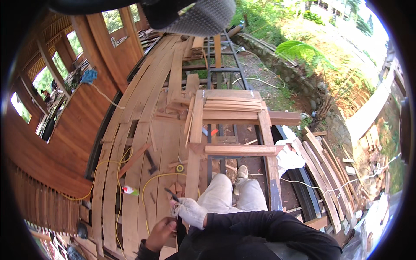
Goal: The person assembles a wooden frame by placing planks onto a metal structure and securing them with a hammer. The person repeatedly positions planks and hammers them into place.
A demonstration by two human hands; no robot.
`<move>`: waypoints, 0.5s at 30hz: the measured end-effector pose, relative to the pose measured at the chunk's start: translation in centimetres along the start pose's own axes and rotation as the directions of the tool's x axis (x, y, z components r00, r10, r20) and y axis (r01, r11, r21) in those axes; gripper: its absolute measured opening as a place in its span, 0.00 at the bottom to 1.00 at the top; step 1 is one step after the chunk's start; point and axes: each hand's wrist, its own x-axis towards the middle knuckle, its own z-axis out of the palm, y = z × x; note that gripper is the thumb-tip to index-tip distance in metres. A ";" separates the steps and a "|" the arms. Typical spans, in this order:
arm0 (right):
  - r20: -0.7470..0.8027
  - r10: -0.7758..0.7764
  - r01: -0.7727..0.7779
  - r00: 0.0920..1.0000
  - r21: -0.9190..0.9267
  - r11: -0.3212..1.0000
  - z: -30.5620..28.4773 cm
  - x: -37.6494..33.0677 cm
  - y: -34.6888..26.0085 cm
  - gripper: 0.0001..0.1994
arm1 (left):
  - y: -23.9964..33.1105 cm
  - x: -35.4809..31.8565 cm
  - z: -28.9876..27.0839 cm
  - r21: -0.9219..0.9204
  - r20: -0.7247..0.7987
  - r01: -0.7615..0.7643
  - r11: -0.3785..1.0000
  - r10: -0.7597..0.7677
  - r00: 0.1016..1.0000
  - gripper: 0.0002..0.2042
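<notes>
My right hand (191, 212), in a white knitted glove, reaches across to the left in front of my body. Its fingers are closed around a slim dark tool (172, 195), whose exact kind I cannot make out. Just below and left of it, my bare left hand (161, 234) is held with fingers curled together beside a dark strip against my clothing. What those fingers hold, if anything, is hidden. Small wood offcuts (177, 188) lie on the planks by the gloved hand. A wooden frame (243, 150) of beams stands in front of my knees.
A hammer (151, 162), a yellow tape roll (180, 168), a yellow cord (145, 203) and a small white-and-green bottle (130, 190) lie on the plank deck (130, 216). Boards (318, 167) are stacked at the right. Dark metal rails (236, 60) run ahead. Wooden wall panels (65, 147) stand left.
</notes>
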 end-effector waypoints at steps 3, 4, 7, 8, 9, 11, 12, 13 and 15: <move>-0.007 -0.111 0.106 0.994 -0.251 0.962 0.0 1.5 0.1 0.12 | 1.3 1.2 3.0 0.135 0.011 -0.121 0.983 0.120 0.993 0.15; -0.007 -0.161 0.152 0.987 -0.299 0.942 -0.4 2.2 0.2 0.14 | 1.3 1.5 2.9 0.240 -0.011 -0.164 0.957 0.172 0.985 0.15; 0.053 -0.190 0.197 0.980 -0.289 0.937 2.2 -0.4 -4.0 0.16 | 0.2 1.3 1.8 0.509 -0.066 -0.303 0.805 0.388 0.919 0.15; 0.017 -0.216 0.208 0.976 -0.351 0.913 2.0 -0.3 -4.1 0.17 | 0.7 1.4 2.6 0.570 -0.030 -0.385 0.726 0.487 0.873 0.16; 0.029 -0.236 0.227 0.971 -0.416 0.881 2.6 -1.1 -5.4 0.17 | 1.2 0.5 3.0 0.625 -0.017 -0.440 0.645 0.575 0.818 0.17; 0.035 -0.221 0.208 0.975 -0.509 0.835 3.4 -2.0 -7.4 0.17 | 2.9 -1.0 3.4 0.551 -0.069 -0.268 0.790 0.364 0.929 0.15; 0.029 -0.188 0.173 0.982 -0.537 0.825 3.6 -1.9 -7.9 0.17 | 3.5 -1.6 3.6 0.496 -0.094 -0.153 0.855 0.228 0.969 0.14; 0.029 -0.229 0.210 0.973 -0.526 0.824 3.7 -1.6 -7.9 0.17 | 3.8 -1.7 3.8 0.437 -0.108 -0.030 0.899 0.085 0.990 0.14; 0.035 -0.314 0.289 0.949 -0.498 0.818 4.1 -1.4 -8.2 0.18 | 2.0 -1.9 2.9 0.639 0.024 -0.281 0.715 0.347 0.937 0.14</move>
